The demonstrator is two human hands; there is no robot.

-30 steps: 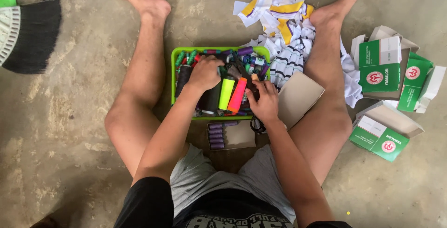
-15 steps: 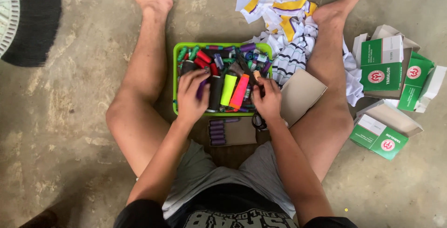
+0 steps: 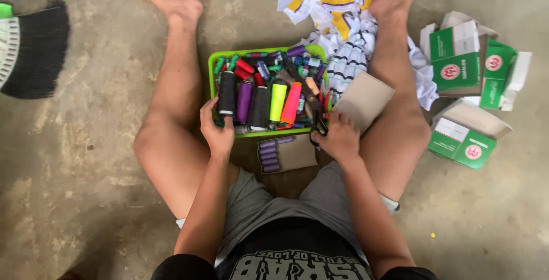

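The left hand (image 3: 217, 128) grips the near left corner of the green tray (image 3: 213, 63), fingers curled over its rim beside a black thread cone (image 3: 227, 92). Half a second ago this hand lay inside the tray, on top of the spools; it has since drawn back to the edge. The right hand (image 3: 338, 137) is closed around the dark handles of a pair of scissors (image 3: 318, 127) at the tray's near right corner, much where it was before.

Just beyond the left hand, a purple cone (image 3: 244, 102), a dark grey cone (image 3: 259, 106), a yellow-green cone (image 3: 278, 102) and a pink cone (image 3: 291, 103) lie side by side in the tray, with small mixed spools behind them. Between the two hands, nearer the body, a card of purple spools (image 3: 269, 154) lies on the concrete floor (image 3: 86, 160). A flat brown cardboard piece (image 3: 363, 100) rests just beyond the right hand against the leg. Farther out, crumpled striped cloth (image 3: 337, 11) lies past the tray, green-and-white boxes (image 3: 469, 86) sit well to the right, and a black broom head (image 3: 35, 48) lies well to the left.
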